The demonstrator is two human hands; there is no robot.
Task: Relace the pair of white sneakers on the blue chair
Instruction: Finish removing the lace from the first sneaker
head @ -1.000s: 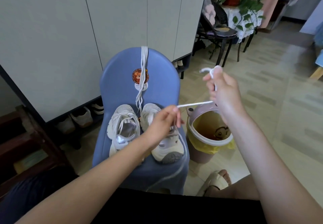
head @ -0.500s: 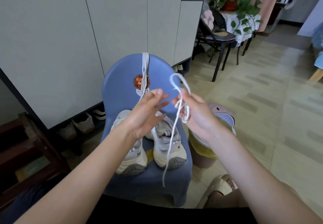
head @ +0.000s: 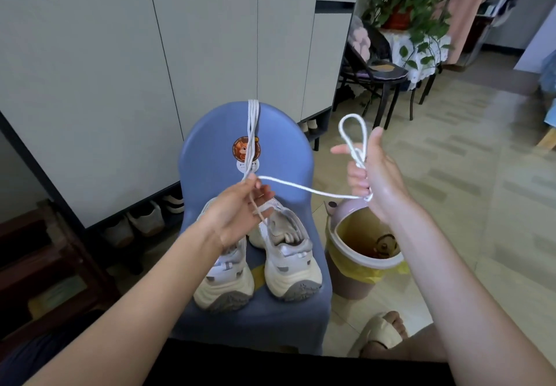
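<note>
- Two white sneakers point(head: 270, 253) are sitting side by side on the seat of the blue chair point(head: 210, 156), heels toward the camera, with no lace visible through their eyelets.
- The right hand point(head: 371, 181) is curling its fingers around a bunched white lace point(head: 307, 188), holding it up to the right of the chair; a loop of the lace is sticking up above the fist.
- The left hand point(head: 240, 208) is pinching the other part of that lace between thumb and fingertips, just above the sneakers, so a span is stretching between the two hands.
- More white laces point(head: 252, 132) are hanging over the top of the chair back, lying across a round cartoon sticker point(head: 244, 151).
- A pink bin point(head: 355, 265) with a yellow liner is standing on the floor just right of the chair, below the right hand.
- A foot in a beige slipper point(head: 380, 330) is resting on the tiled floor near the bin.
</note>
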